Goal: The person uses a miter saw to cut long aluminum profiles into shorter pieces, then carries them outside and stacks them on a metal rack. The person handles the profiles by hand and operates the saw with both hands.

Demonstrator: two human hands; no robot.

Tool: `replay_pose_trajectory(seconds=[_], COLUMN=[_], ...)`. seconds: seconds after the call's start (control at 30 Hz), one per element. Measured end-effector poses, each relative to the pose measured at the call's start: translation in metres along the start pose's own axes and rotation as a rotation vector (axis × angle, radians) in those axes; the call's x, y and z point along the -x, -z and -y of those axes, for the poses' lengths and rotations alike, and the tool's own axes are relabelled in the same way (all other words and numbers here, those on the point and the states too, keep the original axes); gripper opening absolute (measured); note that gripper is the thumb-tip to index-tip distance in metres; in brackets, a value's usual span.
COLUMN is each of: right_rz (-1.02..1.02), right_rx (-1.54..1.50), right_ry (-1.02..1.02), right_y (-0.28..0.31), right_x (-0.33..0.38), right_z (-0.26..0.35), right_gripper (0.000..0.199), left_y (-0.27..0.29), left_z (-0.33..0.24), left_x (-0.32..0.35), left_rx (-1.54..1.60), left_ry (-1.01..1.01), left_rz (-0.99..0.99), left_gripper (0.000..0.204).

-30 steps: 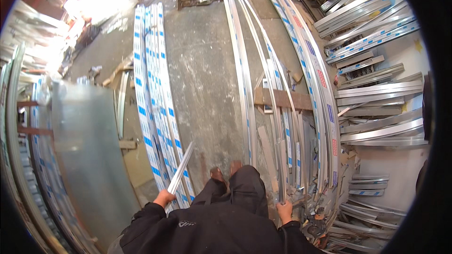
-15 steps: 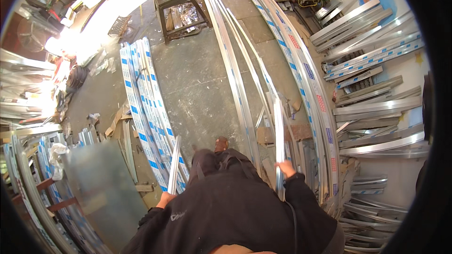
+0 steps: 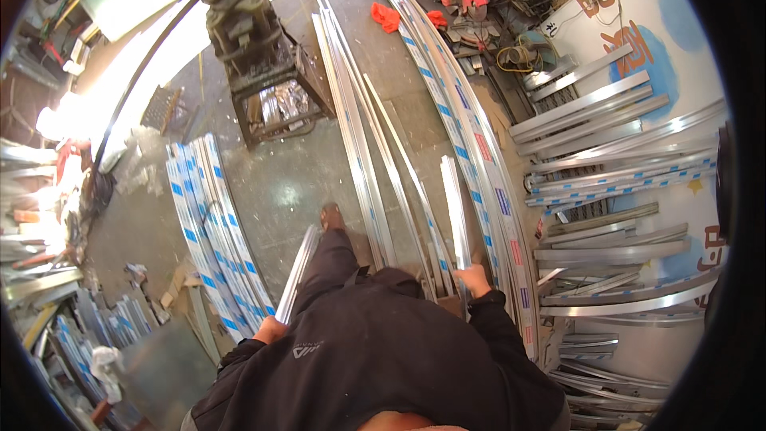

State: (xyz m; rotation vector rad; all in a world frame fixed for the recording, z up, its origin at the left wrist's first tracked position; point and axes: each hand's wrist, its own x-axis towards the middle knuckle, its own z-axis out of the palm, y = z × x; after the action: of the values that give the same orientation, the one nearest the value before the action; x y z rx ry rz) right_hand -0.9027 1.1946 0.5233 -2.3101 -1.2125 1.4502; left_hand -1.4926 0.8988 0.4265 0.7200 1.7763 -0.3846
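My left hand [image 3: 271, 329] is wrapped round the near end of a silvery metal profile [image 3: 297, 275], low on my left. Its far end points forward beside my leg. On the other side my right hand [image 3: 475, 280] grips a second shiny metal strip [image 3: 455, 211], which also reaches forward. Both strips look like channelled aluminium lengths; their rear ends are hidden by my hands and sleeves. Just left of my left hand's profile lies a bundle of blue-and-white wrapped profiles [image 3: 211, 231] on the floor.
Long bare profiles [image 3: 351, 128] run along the floor ahead. Right of them lie long wrapped profiles [image 3: 467, 136]. A dark machine on a stand [image 3: 271, 88] stands ahead left. Short offcuts [image 3: 590, 112] fill racks by the right wall; a grey sheet [image 3: 171, 371] leans lower left.
I have stepped forward: the machine stand and wrapped bundle appear nearer, and one foot is now ahead. Both hands still hold their metal profiles.
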Motion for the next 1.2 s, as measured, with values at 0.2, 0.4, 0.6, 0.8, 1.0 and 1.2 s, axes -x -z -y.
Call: replay_pose_trajectory(seconds=[0.2, 0.4, 0.6, 0.8, 1.0, 1.2], right_rz=[0.006, -0.009, 0.114, 0.109, 0.195, 0.265], right_rx=[0.362, 0.438, 0.088, -0.018, -0.060, 0.515], right_ry=[0.143, -0.165, -0.332, -0.165, 0.072, 0.353], right_y=[0.051, 0.080, 0.138, 0.242, 0.277, 0.258], right_x=[-0.050, -0.178, -0.397, -0.620, -0.746, -0.860], right_z=[0.047, 0.080, 0.204, 0.471, 0.730, 0.884], right_gripper=[0.027, 0.021, 0.016, 0.017, 0.022, 0.027], left_y=[0.171, 0.271, 0.327, 0.387, 0.497, 0.684], left_z=[-0.145, -0.281, -0.418, -0.557, -0.715, -0.836], left_x=[-0.007, -0.059, -0.137, -0.159, -0.204, -0.301], left_rx=[0.094, 0.091, 0.137, 0.363, 0.276, 0.370], left_ry=[-0.032, -0.082, 0.063, 0.044, 0.167, 0.135], left_rz=[-0.147, -0.276, -0.367, -0.277, -0.308, -0.307], left_gripper=[0.068, 0.063, 0.067, 0.063, 0.055, 0.049])
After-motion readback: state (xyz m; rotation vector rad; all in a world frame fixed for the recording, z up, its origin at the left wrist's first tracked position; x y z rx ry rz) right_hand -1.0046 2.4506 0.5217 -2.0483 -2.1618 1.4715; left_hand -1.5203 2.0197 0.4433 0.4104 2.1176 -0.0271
